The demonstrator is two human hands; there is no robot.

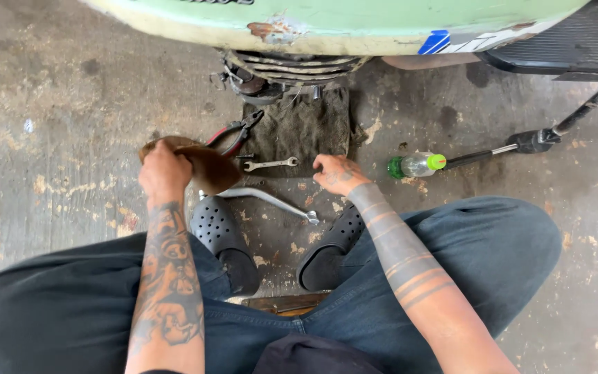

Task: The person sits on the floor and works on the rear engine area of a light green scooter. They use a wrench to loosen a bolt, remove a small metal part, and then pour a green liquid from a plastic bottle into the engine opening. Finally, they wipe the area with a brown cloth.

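Head view: the person sits low on the concrete floor (57,104) facing the underside of a pale green scooter body (354,24), with the finned engine part (278,69) exposed directly above a dark rag (306,128). The left hand (164,170) is closed around a brown curved cover (205,166), holding it just above the floor beside the left shoe (219,232). The right hand (337,173) rests on the floor with fingers bent and loosely spread, holding nothing; its fingertips lie just beside 1 open-ended wrench (270,164) at the rag's lower edge. Red-handled pliers (233,135) lie at the rag's left edge, and 1 long chrome lever (271,201) lies between the 2 shoes. A clear bottle with a green cap (417,165) lies to the right. Judged from this layout, the cover is already off the machine and tools are laid out; the engine work itself appears not yet finished.
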